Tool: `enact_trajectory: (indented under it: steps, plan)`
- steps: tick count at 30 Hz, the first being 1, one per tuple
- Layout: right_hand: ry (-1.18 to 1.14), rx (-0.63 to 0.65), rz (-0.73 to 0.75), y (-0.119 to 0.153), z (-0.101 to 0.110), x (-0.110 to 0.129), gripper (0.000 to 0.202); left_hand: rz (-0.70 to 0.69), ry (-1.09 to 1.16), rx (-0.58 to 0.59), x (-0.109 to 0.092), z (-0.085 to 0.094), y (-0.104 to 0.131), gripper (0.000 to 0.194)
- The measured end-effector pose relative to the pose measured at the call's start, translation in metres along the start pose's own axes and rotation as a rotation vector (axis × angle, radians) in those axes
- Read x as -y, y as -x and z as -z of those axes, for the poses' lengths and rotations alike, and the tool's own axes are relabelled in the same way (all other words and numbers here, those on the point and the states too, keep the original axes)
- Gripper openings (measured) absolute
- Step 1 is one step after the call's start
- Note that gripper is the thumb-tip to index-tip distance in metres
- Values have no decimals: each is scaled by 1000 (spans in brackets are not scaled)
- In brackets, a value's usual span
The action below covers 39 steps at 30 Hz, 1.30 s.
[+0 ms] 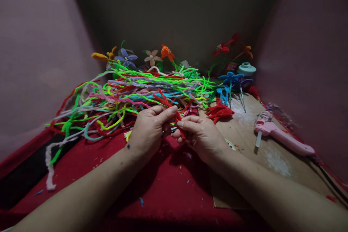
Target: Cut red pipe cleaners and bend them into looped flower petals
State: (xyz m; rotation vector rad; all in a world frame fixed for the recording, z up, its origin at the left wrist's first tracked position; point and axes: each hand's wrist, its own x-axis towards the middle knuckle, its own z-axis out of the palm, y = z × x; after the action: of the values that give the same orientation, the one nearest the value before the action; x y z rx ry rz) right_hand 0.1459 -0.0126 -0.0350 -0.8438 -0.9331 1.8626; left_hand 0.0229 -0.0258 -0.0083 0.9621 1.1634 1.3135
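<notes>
Between my two hands is a red pipe cleaner (pixel 178 116), bent and folded, its upper end sticking up past my left fingers. My left hand (pixel 154 121) pinches it between thumb and fingers. Lower down, my right hand (pixel 199 134) grips the same red piece with thumb and forefinger. Just beyond the hands spreads a big heap of pipe cleaners (pixel 152 83) in green, pink, lilac, red, yellow and blue. To the right of my right hand lies a bundle of bent red pipe cleaner pieces (pixel 219 111).
A pink glue gun (pixel 282 136) with a corded handle rests on a brown board (pixel 250 174) at right. Pipe cleaner flowers, such as an orange flower (pixel 167 53) and a blue flower (pixel 231 79), stand at the back. Red cloth (pixel 168 199) with small scraps covers the table.
</notes>
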Motion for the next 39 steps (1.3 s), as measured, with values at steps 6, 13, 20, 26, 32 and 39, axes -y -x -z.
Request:
enact_trajectory:
  steps: [6,13,20,26,32,39]
  plan:
    - [54,28,13,3,0,-1,10,18,121,77,1,4,-6,25]
    - [27,50,5,0,1,-3,13,4,231,79,-4,8,-11,15]
    - [3,24,-8,-2,3,-4,13,41,214,157,-4,18,-17,25]
    - [12,34,-4,-2,4,-5,13,67,156,212,-4,20,-15,13]
    - [27,29,-9,0,2,-4,12,40,75,186,0,17,-13,16]
    - [96,35,-12,0,3,-2,15,106,-88,210,1,16,-8,19]
